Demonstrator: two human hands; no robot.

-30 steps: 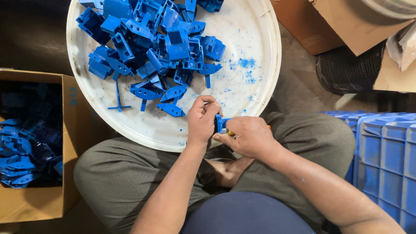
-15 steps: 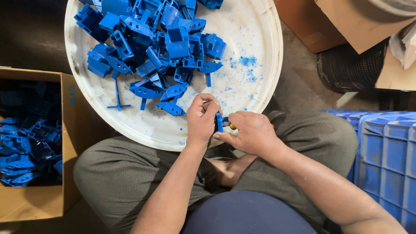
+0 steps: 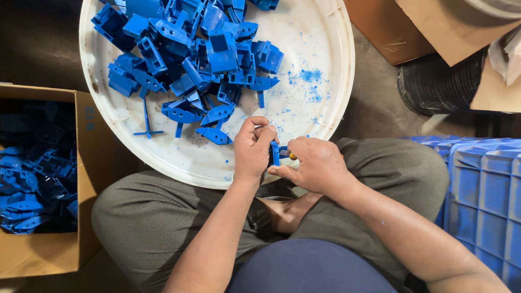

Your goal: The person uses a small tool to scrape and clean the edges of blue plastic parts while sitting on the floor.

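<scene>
**A:** Head view, the only one on offer: the person is sitting cross-legged, and both hands are meeting over the near rim of the white tray [image 3: 336,81].

**B:** The left hand [image 3: 251,149] is curling its fingers shut around a small blue part [image 3: 275,153], pinching it upright, probably so its edge faces the other hand.

**A:** And the right hand [image 3: 313,165] is closing around something too; a yellow tip [image 3: 292,156] is peeking out between thumb and forefinger, touching the part. What tool that is, he cannot tell, since the fist is hiding the rest.

**B:** The part is sitting right between the two hands, just above the lap, over the tray's edge. That looks deliberate: blue flecks [image 3: 309,81] are dusting the tray's bare side, so scraps seem to be landing there.

**A:** The heap of blue parts [image 3: 190,59] is crowding the tray's far left, within easy reach of the left hand.

**B:** A cardboard box [image 3: 81,179] is standing at the left knee, holding more blue pieces, and a blue crate [image 3: 483,184] is waiting at the right.
</scene>
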